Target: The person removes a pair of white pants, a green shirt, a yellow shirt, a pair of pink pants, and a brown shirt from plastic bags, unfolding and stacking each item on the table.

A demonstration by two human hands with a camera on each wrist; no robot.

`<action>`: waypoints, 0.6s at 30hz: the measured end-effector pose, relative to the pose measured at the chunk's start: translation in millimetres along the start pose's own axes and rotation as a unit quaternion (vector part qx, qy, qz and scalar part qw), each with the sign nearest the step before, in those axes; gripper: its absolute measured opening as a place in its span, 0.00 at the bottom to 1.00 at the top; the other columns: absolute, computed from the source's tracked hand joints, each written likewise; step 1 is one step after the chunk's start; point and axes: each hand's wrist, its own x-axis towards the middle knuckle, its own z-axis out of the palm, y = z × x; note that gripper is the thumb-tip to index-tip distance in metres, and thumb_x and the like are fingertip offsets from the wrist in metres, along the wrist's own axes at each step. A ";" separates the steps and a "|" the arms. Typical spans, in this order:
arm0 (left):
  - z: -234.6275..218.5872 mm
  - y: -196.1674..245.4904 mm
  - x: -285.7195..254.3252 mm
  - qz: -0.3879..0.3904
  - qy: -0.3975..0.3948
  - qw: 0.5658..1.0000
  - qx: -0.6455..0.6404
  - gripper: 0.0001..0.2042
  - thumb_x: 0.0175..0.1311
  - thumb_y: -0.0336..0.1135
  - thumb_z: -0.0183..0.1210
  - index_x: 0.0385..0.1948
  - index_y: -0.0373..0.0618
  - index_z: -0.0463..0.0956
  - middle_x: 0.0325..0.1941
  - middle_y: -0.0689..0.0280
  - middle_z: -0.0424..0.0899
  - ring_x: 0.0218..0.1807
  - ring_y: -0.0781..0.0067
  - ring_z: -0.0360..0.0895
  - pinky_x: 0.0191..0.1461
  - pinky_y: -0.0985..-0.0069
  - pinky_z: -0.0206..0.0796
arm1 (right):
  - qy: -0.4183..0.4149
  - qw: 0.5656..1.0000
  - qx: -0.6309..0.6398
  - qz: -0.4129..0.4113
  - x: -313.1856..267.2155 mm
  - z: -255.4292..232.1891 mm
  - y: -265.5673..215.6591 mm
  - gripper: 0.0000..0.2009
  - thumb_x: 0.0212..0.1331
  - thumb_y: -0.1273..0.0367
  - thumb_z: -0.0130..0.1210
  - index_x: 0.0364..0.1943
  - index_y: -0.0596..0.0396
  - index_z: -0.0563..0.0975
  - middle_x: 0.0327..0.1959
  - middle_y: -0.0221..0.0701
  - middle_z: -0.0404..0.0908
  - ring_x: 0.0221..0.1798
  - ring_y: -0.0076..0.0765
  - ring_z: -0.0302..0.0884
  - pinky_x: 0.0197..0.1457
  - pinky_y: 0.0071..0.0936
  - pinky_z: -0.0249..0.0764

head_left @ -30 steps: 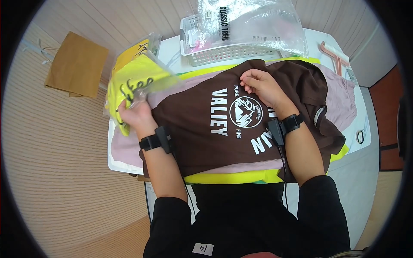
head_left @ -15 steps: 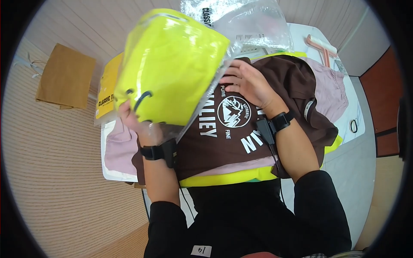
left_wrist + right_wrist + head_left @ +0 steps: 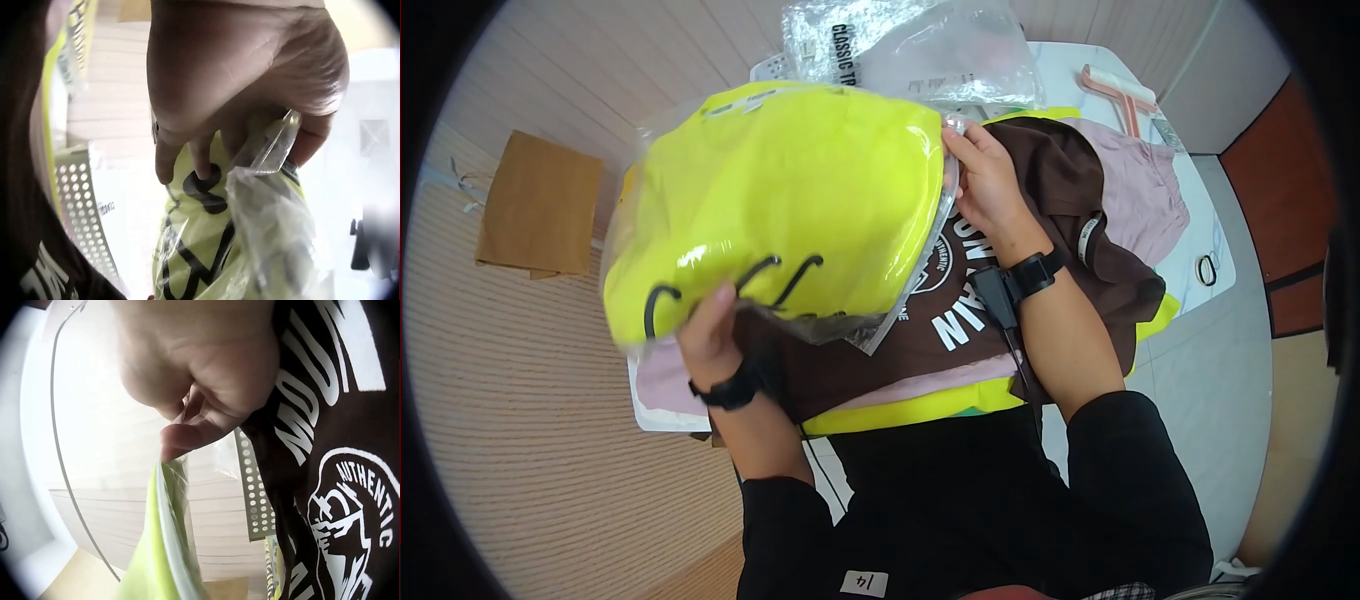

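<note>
A neon-yellow folded shirt in a clear plastic bag (image 3: 790, 190) is held up over a brown printed T-shirt (image 3: 1060, 190). My left hand (image 3: 712, 335) grips its near left side, fingers curled over the black lettering. The left wrist view shows crumpled clear film (image 3: 269, 206) between those fingers and the thumb. At the bag's right edge, my right hand (image 3: 990, 185) pinches the plastic with thumb and fingers. In the right wrist view the bag's edge (image 3: 169, 519) hangs down from that pinch. The bag hides much of the brown T-shirt's white print and most of the basket behind.
Under the brown T-shirt lie a pink garment (image 3: 1150, 190) and another yellow one (image 3: 920, 408) on the white table (image 3: 1200, 235). A clear bag (image 3: 920, 55) tops the perforated basket (image 3: 253, 494). A lint roller (image 3: 1120, 90) and a black band (image 3: 1206, 270) lie right.
The bagged yellow shirt has swung from the left side to the middle, over the brown T-shirt. My right hand, empty before, now pinches its right edge.
</note>
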 end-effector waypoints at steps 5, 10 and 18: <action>6.8 19.9 -51.8 0.017 0.054 0.988 0.142 0.30 0.53 0.35 0.62 0.58 0.36 0.63 0.58 0.57 0.71 0.58 0.60 0.69 0.62 0.64 0.60 | 0.007 0.999 0.010 0.049 -5.3 -1.2 -6.6 0.09 0.64 0.72 0.50 0.43 0.63 0.71 0.24 0.29 0.75 0.16 0.18 0.68 0.15 0.13 0.61; 2.6 28.8 -94.5 -0.315 0.044 0.903 0.290 0.23 0.62 0.35 0.59 0.56 0.36 0.66 0.47 0.57 0.78 0.48 0.62 0.76 0.52 0.68 0.67 | 0.026 0.977 -0.175 0.123 -2.0 -11.8 5.5 0.08 0.65 0.69 0.49 0.40 0.61 0.74 0.24 0.26 0.76 0.17 0.16 0.66 0.18 0.13 0.61; 82.5 82.0 -41.3 -0.194 -0.477 0.766 0.384 0.21 0.54 0.33 0.64 0.49 0.38 0.72 0.40 0.55 0.80 0.45 0.57 0.79 0.47 0.71 0.70 | 0.054 0.981 -0.166 0.079 -0.7 -7.6 10.0 0.11 0.66 0.64 0.49 0.40 0.57 0.76 0.26 0.24 0.76 0.26 0.18 0.71 0.30 0.16 0.68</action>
